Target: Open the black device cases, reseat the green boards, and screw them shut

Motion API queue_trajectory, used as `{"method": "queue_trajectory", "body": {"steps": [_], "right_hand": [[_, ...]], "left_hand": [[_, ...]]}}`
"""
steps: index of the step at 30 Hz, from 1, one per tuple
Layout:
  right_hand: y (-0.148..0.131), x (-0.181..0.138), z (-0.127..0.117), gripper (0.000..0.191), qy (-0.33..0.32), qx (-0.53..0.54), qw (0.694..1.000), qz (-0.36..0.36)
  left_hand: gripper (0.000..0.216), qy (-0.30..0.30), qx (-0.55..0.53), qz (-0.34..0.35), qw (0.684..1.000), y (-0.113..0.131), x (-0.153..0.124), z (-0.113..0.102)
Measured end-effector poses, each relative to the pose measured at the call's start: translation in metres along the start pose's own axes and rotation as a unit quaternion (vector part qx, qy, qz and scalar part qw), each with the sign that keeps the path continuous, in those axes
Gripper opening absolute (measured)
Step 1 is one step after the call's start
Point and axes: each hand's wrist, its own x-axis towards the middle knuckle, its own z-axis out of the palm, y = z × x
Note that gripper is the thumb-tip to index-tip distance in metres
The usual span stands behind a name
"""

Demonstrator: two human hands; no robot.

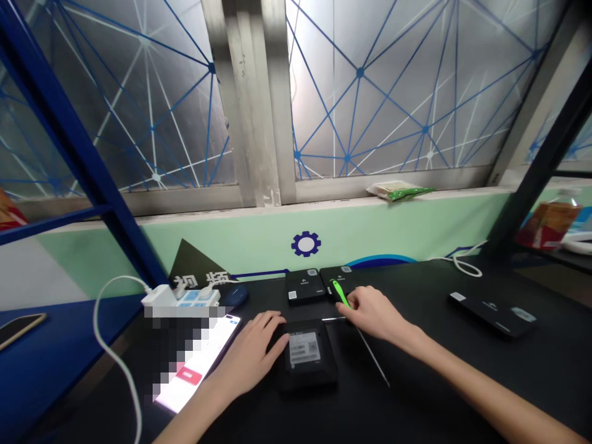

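Note:
A small black box with a white label (306, 354) lies upside down on the black table (416, 394) in front of me. My left hand (252, 354) rests flat on the table with its fingers spread, touching the box's left edge. My right hand (370, 311) reaches to the box's upper right and closes its fingers on a green-handled tool (340, 293). Two more black boxes (304, 286) (337, 275) lie side by side just behind, and the tool's handle overlaps the right one.
A lit phone (197, 364) lies at the left, with a white power strip (180, 297) and its cable behind it, beside a dark mouse (234, 295). A flat black device (493, 313) lies at the right. A thin rod (372, 357) lies by my right wrist.

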Motion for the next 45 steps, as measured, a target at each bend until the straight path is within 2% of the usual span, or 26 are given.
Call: {"method": "queue_trajectory", "body": {"steps": [6,9,17,24,30,36,38,41,43,45], "right_hand": [[-0.007,-0.008,0.013,0.039,-0.028,-0.11,0.993,-0.01],[-0.009,-0.01,0.019,0.035,-0.021,-0.15,0.988,-0.016],[-0.011,-0.013,0.024,0.04,0.015,-0.215,0.976,-0.041],[-0.008,-0.012,0.028,0.046,0.029,-0.227,0.972,-0.053],[-0.006,-0.012,0.031,0.047,0.036,-0.221,0.973,-0.055],[-0.004,-0.01,0.025,0.047,0.055,-0.181,0.98,-0.061],[-0.005,-0.011,0.02,0.04,0.072,-0.138,0.984,-0.088],[-0.008,-0.014,0.015,0.027,0.076,-0.063,0.972,-0.213],[-0.009,-0.016,0.016,0.051,0.041,-0.026,0.952,-0.302],[-0.008,-0.017,0.021,0.082,-0.005,0.0,0.937,-0.35]], "left_hand": [[0.042,0.005,0.0,-0.004,1.0,-0.002,0.0,0.0],[0.046,-0.008,-0.006,-0.009,1.0,-0.002,0.0,-0.001],[0.049,-0.013,-0.026,-0.016,0.999,-0.003,0.001,-0.001],[0.047,-0.017,-0.04,-0.014,0.999,-0.001,0.001,-0.002],[0.053,-0.035,-0.071,-0.044,0.996,-0.002,0.001,-0.003],[0.048,-0.044,-0.109,-0.063,0.991,-0.003,0.002,-0.002],[0.043,-0.038,-0.112,-0.059,0.991,-0.004,0.002,-0.001],[0.033,-0.022,-0.11,-0.042,0.993,-0.006,0.003,0.001],[0.029,-0.006,-0.11,-0.031,0.993,-0.006,0.004,0.002],[0.027,0.008,-0.11,-0.028,0.993,-0.007,0.004,0.004]]}}
